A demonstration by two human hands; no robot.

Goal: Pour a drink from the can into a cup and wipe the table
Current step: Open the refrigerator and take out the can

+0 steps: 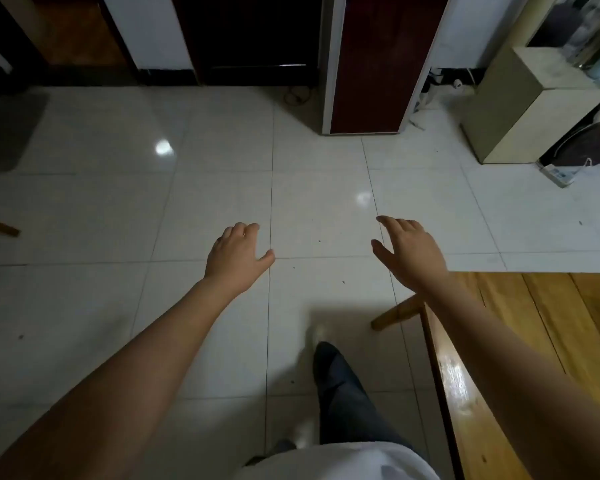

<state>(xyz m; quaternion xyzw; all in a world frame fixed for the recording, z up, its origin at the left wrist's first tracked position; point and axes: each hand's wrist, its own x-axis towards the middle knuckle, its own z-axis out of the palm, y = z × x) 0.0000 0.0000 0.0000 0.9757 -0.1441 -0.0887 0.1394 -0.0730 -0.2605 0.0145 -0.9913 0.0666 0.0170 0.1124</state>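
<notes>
White tiled floor (222, 161); wooden table (551, 323) at right.

The table (548, 327) sits low at my right; it is glossy orange-brown wooden planks with a dark front edge catching a bright glare; one leg splays out over the white tiled floor (222, 188).

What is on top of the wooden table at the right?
Nothing shows on the visible part of the wooden table except glare; the right hand reaches out empty, its forearm covers a strip of the top, and the rest runs out of view.
</notes>
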